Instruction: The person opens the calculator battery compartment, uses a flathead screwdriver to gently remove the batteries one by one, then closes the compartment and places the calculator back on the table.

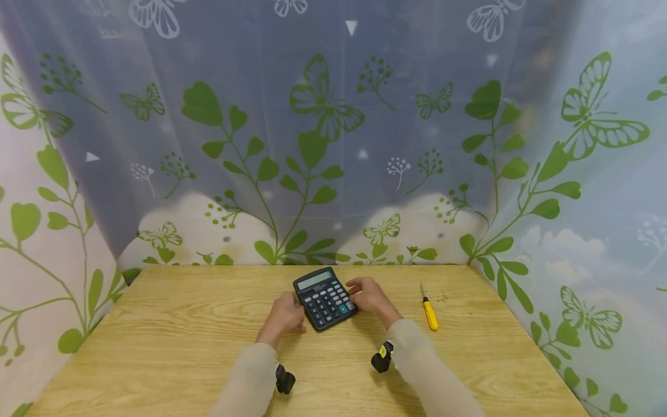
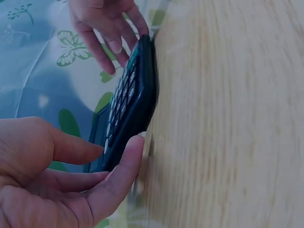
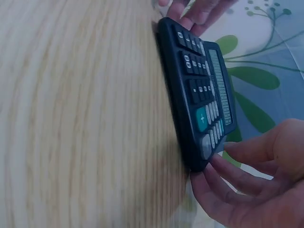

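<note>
A black desk calculator (image 1: pixel 325 298) lies at a slant on the wooden table, its display toward the back and a green key near its right corner. My left hand (image 1: pixel 283 317) grips its left edge; in the left wrist view, fingertips (image 2: pixel 137 145) are at its lower edge and another finger reaches its keypad side. At the opposite edge is my right hand (image 1: pixel 369 295), its fingers spread and loosely bent. The right wrist view shows those fingertips (image 3: pixel 195 178) right at the corner beside the grey key, with the other fingers behind the calculator.
A screwdriver with a yellow handle (image 1: pixel 429 315) lies to the right of my right hand. Several tiny pieces (image 1: pixel 442 298), too small to make out, lie beside its shaft. A patterned curtain (image 1: pixel 333 174) hangs behind the table's (image 1: pixel 182 324) back edge and along both sides.
</note>
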